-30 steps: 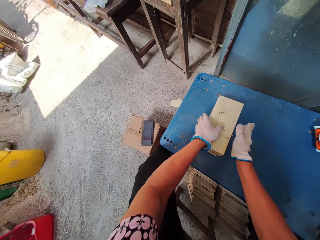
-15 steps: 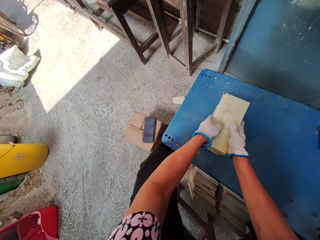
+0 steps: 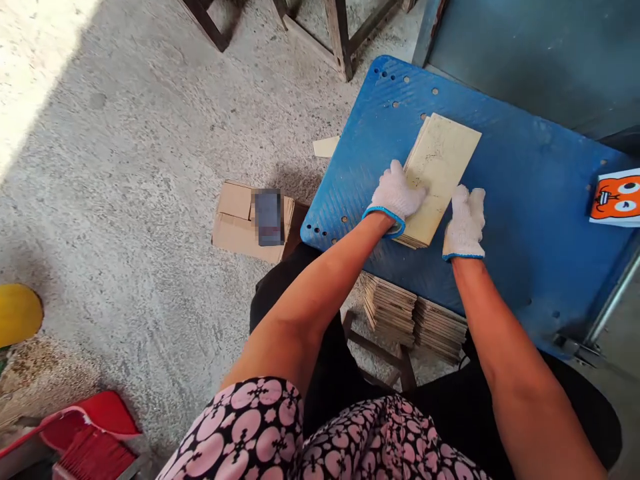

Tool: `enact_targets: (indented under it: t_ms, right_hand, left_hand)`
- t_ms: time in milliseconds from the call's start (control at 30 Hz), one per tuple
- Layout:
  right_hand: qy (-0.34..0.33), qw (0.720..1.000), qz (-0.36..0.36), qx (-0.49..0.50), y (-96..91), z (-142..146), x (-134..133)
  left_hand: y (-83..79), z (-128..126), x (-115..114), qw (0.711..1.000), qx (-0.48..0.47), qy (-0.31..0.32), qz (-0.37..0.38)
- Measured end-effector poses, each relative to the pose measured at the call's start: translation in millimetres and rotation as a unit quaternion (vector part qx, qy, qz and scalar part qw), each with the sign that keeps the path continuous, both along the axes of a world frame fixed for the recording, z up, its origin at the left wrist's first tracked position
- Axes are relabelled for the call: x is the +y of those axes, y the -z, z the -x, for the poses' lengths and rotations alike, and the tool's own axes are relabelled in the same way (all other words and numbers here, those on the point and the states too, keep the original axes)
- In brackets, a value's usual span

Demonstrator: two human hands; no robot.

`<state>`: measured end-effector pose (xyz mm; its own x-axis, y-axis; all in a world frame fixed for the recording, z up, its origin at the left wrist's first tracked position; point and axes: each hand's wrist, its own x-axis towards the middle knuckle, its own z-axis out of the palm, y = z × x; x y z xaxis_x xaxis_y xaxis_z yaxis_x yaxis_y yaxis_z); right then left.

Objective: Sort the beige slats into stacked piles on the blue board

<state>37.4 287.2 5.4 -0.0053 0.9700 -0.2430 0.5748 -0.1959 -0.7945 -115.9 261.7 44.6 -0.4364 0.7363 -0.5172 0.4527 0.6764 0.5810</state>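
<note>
A neat stack of thin, cream-coloured rectangular boards (image 3: 443,157) lies slantwise on a blue plastic surface (image 3: 520,173). My left hand (image 3: 393,193), in a white knit glove with a blue cuff, grips the stack's left edge near its lower end. Its thumb rests over the top board, and the other fingers are along the side. To the right of the stack, a small gap away, is my right hand (image 3: 466,220) in a matching glove. Its fingers are stretched out, and nothing is in it.
Beneath the blue surface's near edge stand stacks of similar boards (image 3: 393,310). A cardboard box (image 3: 233,223) with a blurred phone-like object (image 3: 269,217) on it sits on the concrete floor at left. An orange cartoon picture (image 3: 617,197) is at right; a red dustpan-like item (image 3: 107,413) lies lower left.
My right hand has come off the stack and moved to its right. The left hand has shifted to the stack's left edge. The view has tilted down and to the right.
</note>
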Motion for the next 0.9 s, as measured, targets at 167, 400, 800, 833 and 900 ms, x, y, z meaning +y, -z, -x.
enact_targets:
  t_ms: [167,400,800,833,900]
  right_hand:
    - [0.004,1.000,-0.018,0.016,-28.1,-42.1,-47.2]
    - [-0.186,0.963,0.127,-0.148,-57.1,-92.1,-155.3]
    - [-0.515,0.697,0.189,-0.461,-39.1,-95.7,-238.8]
    - [-0.520,0.695,0.185,-0.460,-37.3,-98.0,-238.7]
    - [-0.528,0.694,0.184,-0.454,-35.3,-103.2,-239.1]
  left_hand:
    - [-32.8,0.2,-6.2,0.995,0.015,-0.001,-0.094]
    - [-71.5,-20.1,-41.5,0.974,-0.001,0.076,-0.214]
    - [-71.2,-70.1,-178.9,0.985,-0.092,0.081,-0.125]
    - [-63.3,-76.0,-188.0,0.988,-0.089,0.096,-0.083]
    - [-47.1,-84.9,-201.7,0.986,-0.067,0.152,0.000]
